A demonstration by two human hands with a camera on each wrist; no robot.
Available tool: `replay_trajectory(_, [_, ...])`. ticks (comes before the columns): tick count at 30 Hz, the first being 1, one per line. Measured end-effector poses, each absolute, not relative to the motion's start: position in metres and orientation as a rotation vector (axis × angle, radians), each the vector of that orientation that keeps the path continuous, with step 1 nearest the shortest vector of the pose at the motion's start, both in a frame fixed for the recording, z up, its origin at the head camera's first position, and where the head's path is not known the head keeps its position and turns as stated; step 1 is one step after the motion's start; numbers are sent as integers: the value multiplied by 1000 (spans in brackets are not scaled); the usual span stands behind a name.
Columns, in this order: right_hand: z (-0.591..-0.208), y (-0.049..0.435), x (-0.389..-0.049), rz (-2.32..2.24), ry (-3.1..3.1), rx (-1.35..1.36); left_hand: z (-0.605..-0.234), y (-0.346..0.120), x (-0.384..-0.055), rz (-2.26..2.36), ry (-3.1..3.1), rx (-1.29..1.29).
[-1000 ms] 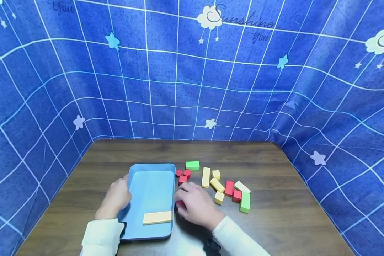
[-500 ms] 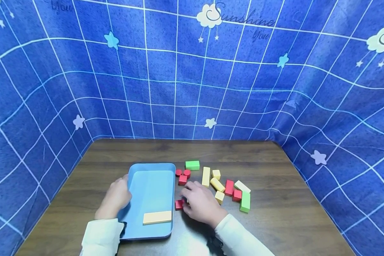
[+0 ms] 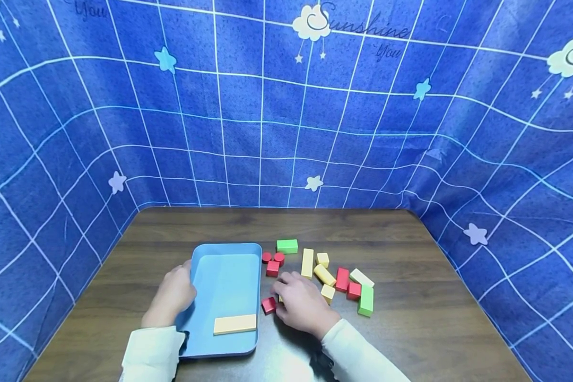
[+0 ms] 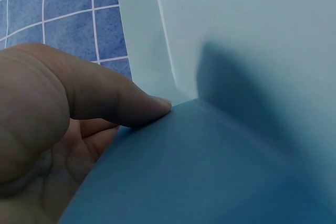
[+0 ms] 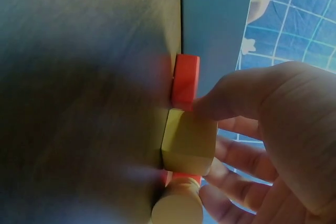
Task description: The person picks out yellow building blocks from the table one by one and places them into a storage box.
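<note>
My left hand [image 3: 172, 294] grips the left wall of a shallow blue tray [image 3: 226, 286]. In the left wrist view its thumb lies over the rim and its other fingers are below, outside the wall. A pale yellow rectangular block [image 3: 235, 324] lies inside the tray near the front. Right of the tray, my right hand [image 3: 303, 305] reaches down over a yellow block [image 5: 189, 142], thumb on one side and fingers curled on the other; in the head view the hand hides most of it. A red block [image 3: 269, 305] lies between thumb and tray wall.
Two red cylinders [image 3: 272, 258], a red cube [image 3: 272, 269] and a green block [image 3: 287, 246] lie beyond the right hand. Several yellow, red and green blocks spread to its right, including a yellow cylinder [image 3: 324, 276]. A blue patterned curtain [image 3: 286, 132] surrounds the table [image 3: 425, 329].
My right hand has moved slightly right, off the red block, which now lies exposed and turned beside the tray. A yellow edge shows under the fingers. The left hand and tray stay put.
</note>
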State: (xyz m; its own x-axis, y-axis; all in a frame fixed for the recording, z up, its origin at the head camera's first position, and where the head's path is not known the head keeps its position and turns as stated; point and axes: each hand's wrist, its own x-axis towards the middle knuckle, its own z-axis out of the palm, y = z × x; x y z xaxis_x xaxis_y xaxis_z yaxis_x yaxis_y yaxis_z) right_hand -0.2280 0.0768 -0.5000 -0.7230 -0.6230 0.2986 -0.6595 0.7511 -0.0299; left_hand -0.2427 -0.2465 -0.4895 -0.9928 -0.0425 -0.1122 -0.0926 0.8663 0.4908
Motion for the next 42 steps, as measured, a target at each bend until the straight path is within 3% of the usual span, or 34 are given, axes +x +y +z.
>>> replay_trajectory(42, [-486,74,-227,228,-2627,1043,-491,-246,-242,814,2925,-129])
